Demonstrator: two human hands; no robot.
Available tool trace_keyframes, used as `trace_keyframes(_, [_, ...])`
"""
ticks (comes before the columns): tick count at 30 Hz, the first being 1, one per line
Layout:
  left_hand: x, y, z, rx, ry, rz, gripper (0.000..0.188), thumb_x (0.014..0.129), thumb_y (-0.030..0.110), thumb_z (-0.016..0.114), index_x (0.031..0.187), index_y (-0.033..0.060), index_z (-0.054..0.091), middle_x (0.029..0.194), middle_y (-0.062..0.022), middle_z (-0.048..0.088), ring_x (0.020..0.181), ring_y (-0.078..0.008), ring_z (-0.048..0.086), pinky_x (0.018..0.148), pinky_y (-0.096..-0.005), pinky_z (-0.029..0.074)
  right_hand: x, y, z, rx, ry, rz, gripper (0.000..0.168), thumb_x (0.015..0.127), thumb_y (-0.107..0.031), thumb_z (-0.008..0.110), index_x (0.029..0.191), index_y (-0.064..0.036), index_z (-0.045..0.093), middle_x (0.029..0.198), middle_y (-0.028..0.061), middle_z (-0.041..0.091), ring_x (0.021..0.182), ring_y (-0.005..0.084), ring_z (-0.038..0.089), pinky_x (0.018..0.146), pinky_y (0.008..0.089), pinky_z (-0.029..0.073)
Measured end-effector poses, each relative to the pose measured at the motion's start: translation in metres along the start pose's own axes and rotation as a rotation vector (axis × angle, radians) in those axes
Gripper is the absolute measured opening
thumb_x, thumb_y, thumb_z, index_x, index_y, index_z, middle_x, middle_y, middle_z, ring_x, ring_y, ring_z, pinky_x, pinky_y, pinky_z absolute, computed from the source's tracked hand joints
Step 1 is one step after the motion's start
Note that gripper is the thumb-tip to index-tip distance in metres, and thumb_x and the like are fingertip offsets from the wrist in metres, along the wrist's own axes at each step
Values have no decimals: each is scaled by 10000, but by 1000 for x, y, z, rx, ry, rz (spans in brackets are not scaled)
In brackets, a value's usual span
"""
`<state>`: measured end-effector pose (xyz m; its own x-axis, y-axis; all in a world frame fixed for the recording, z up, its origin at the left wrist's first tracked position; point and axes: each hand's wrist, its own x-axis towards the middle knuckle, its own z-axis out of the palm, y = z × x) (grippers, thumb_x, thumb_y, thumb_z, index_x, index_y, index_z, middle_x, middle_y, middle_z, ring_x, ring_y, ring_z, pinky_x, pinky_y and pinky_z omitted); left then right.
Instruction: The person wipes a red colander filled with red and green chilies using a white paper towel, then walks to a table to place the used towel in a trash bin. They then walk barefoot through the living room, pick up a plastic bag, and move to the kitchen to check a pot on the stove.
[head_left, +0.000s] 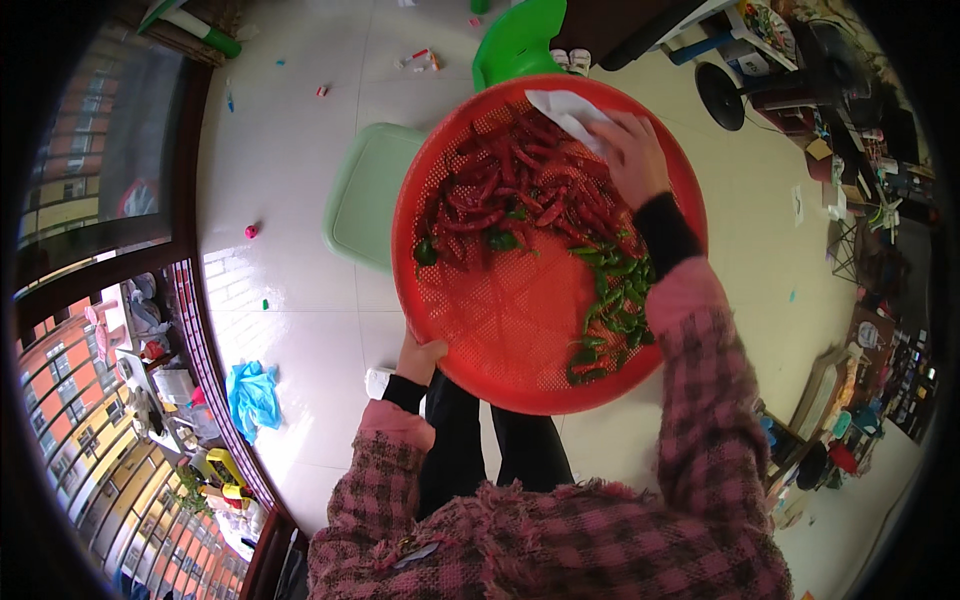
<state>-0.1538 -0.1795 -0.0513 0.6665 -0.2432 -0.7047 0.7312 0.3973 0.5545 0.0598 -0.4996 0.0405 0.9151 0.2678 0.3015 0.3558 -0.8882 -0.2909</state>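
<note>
A round red plastic sieve basket (495, 330) is held up before me, above my legs. My left hand (420, 358) grips its near left rim, the thumb over the edge. My right hand (636, 156) is over the far right part of the basket, with a white cloth or tissue (570, 114) under its fingers. Red chili peppers (506, 176) spread over the far half of the mesh. Green chili peppers (616, 300) lie along the right side. Two rounder dark green peppers (426, 253) sit among the red ones at the left.
A pale green stool (375, 199) stands beyond the basket at the left, and a bright green plastic chair (514, 41) at the far side. A blue plastic bag (253, 397) and small toys litter the tiled floor. A black fan (720, 96) is at the right.
</note>
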Motion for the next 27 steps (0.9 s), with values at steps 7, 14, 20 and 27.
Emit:
trace_keyframes(7, [-5, 10, 0, 206, -9, -1, 631, 646, -66, 475, 1241, 29, 288, 1133, -66, 457, 1032, -176, 449, 864, -281, 374, 44, 13, 100, -53, -125, -173, 334, 664, -77, 551, 982, -174, 582, 1015, 39, 531, 912, 257, 484, 789, 362, 396])
trace_keyframes(14, [-6, 11, -3, 166, 40, 12, 667, 646, -69, 474, 1266, 40, 255, 1138, -70, 454, 1036, -179, 450, 864, -285, 379, -17, -37, 65, 6, -603, -430, 309, 674, -53, 478, 950, -162, 565, 955, 27, 509, 924, 251, 460, 805, 384, 371])
trace_keyframes(20, [-5, 7, -4, 127, 42, 76, 625, 639, -52, 477, 1234, 28, 302, 1093, -64, 483, 996, -173, 471, 833, -280, 395, -21, -26, -10, 168, -856, -366, 349, 666, 24, 466, 940, -149, 596, 1000, 77, 511, 944, 262, 462, 884, 416, 334])
trace_keyframes(27, [-4, 16, -2, 151, -15, 41, 701, 638, -91, 463, 1285, 48, 231, 1167, -72, 436, 1062, -175, 433, 877, -284, 367, 39, -17, 49, 133, -252, -187, 350, 683, 14, 475, 986, -131, 573, 929, 106, 512, 887, 298, 484, 799, 382, 384])
